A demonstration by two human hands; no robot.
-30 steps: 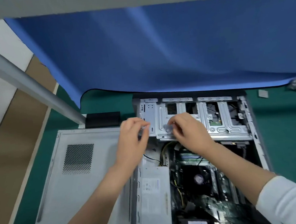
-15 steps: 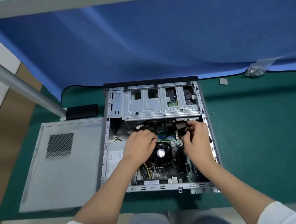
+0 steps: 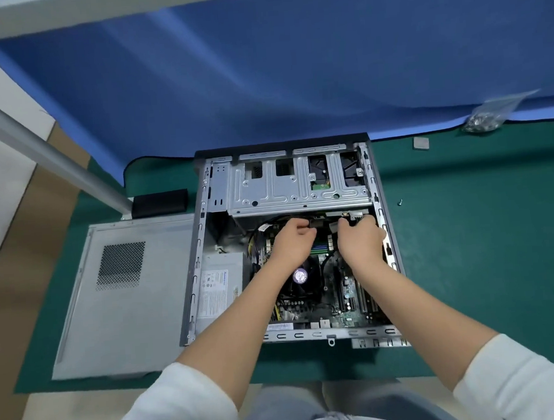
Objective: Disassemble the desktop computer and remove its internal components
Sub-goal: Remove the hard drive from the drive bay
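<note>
the one desktop computer case (image 3: 203, 247) lies open on its side in the middle of the green mat (image 3: 469, 262), right in front of me. inside it i count one silver drive cage (image 3: 297, 188) along the far end, one power supply (image 3: 220, 289) with a label at the left, one cpu fan (image 3: 300, 275) with a round sticker, and the motherboard (image 3: 351, 303) beneath. both my hands are in there, just under the drive cage: my left hand (image 3: 292, 241) has its fingers curled, pinching at something small and dark among the cables (image 3: 260, 230), though i cannot tell just what; my right hand (image 3: 359, 240) has its fingers curled around a connector (image 3: 355, 217) at the cage's underside. just beside the case, on the left, lies one removed side panel (image 3: 111, 303) with one mesh vent. one black block (image 3: 160, 203) sits beyond it. to the right i see one loose screw (image 3: 400, 202), one small grey square (image 3: 421, 143), and one clear bag of screws (image 3: 484, 120) at the edge of the blue cloth (image 3: 292, 77).
</note>
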